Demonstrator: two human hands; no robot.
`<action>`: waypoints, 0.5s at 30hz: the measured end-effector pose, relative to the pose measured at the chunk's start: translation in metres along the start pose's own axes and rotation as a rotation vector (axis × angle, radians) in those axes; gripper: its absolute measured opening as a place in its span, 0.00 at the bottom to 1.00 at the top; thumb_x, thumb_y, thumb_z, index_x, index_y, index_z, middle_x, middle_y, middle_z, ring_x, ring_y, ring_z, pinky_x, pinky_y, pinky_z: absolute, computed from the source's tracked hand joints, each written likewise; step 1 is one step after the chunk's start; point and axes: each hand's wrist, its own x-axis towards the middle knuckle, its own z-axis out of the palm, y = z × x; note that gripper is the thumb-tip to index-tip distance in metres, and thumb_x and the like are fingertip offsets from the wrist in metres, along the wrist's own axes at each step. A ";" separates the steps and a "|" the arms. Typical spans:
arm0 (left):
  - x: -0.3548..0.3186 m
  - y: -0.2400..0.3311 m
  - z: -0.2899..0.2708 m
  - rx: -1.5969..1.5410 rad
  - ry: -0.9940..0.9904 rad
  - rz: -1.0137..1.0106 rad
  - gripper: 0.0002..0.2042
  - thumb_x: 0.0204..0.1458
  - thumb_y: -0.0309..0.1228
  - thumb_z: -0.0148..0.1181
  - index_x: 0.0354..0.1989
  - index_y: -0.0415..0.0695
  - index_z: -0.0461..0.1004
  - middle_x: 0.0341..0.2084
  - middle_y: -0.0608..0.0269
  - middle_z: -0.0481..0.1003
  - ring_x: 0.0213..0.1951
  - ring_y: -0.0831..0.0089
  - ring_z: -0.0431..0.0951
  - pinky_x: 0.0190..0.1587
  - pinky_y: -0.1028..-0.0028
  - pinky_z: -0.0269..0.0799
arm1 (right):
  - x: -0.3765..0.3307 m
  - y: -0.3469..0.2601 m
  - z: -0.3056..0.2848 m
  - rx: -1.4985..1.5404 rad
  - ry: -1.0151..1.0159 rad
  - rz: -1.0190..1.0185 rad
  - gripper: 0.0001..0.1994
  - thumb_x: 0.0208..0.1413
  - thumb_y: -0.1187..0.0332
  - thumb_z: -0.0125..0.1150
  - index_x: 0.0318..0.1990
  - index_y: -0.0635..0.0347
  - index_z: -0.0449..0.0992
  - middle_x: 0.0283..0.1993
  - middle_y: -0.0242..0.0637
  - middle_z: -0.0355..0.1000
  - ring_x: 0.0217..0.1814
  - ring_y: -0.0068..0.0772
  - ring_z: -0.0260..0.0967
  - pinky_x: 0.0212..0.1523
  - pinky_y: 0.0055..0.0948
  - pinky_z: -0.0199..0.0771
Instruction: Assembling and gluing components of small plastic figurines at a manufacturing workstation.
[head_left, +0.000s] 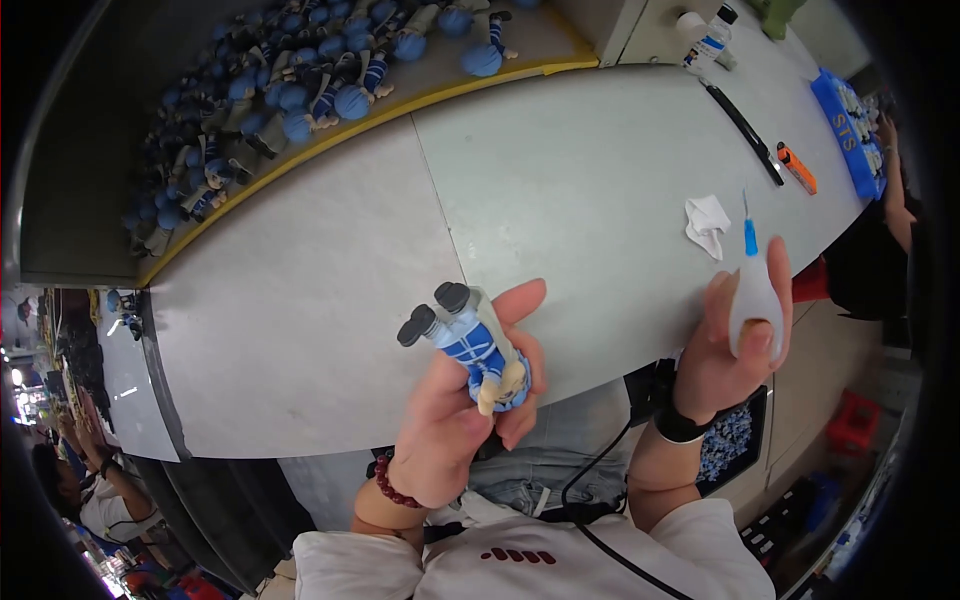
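From the head view, the left hand [455, 415] has its fingers clamped around a blue figurine [470, 345], feet up, above the table [330, 280] edge. The right hand [725, 355] grips a needle-tipped glue bottle [752, 295], tip up. A hard squeeze could probably drip glue onto the fingers.

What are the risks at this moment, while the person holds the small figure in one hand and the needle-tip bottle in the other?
1. The left hand holds the figure upside down above the table edge; if the grip slips, it may fall to the lap or floor.
2. The right hand holds the squeeze bottle with its thin needle tip bare and pointing up, so it might prick a finger or drip.
3. The crumpled tissue lies farther off, so wiping a spill may be slow.
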 end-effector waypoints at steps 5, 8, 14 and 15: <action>0.000 -0.001 0.004 -0.053 0.138 0.017 0.28 0.38 0.37 0.53 0.46 0.31 0.56 0.22 0.54 0.63 0.13 0.78 0.58 0.12 0.80 0.57 | -0.005 -0.004 -0.007 0.533 -0.015 -0.032 0.28 0.46 0.55 0.52 0.48 0.72 0.61 0.26 0.32 0.59 0.26 0.22 0.51 0.29 0.23 0.54; -0.002 -0.001 0.000 -0.146 0.020 -0.039 0.19 0.38 0.36 0.53 0.37 0.38 0.59 0.20 0.53 0.61 0.13 0.79 0.57 0.11 0.81 0.56 | -0.014 -0.029 0.013 0.675 -0.069 0.032 0.19 0.48 0.53 0.53 0.36 0.61 0.64 0.22 0.32 0.57 0.24 0.24 0.52 0.23 0.20 0.54; 0.001 -0.006 -0.008 -0.170 -0.066 0.082 0.12 0.43 0.31 0.51 0.34 0.42 0.58 0.24 0.57 0.59 0.16 0.81 0.57 0.18 0.82 0.55 | -0.021 -0.036 0.025 0.475 -0.413 -0.068 0.21 0.47 0.46 0.52 0.29 0.57 0.62 0.20 0.30 0.56 0.21 0.23 0.54 0.15 0.18 0.52; 0.002 -0.008 -0.010 -0.180 -0.123 0.116 0.11 0.43 0.30 0.51 0.33 0.42 0.58 0.24 0.57 0.59 0.16 0.81 0.56 0.18 0.82 0.55 | -0.021 -0.031 0.024 0.390 -0.457 -0.143 0.21 0.47 0.45 0.51 0.29 0.57 0.63 0.20 0.30 0.57 0.22 0.22 0.56 0.16 0.17 0.53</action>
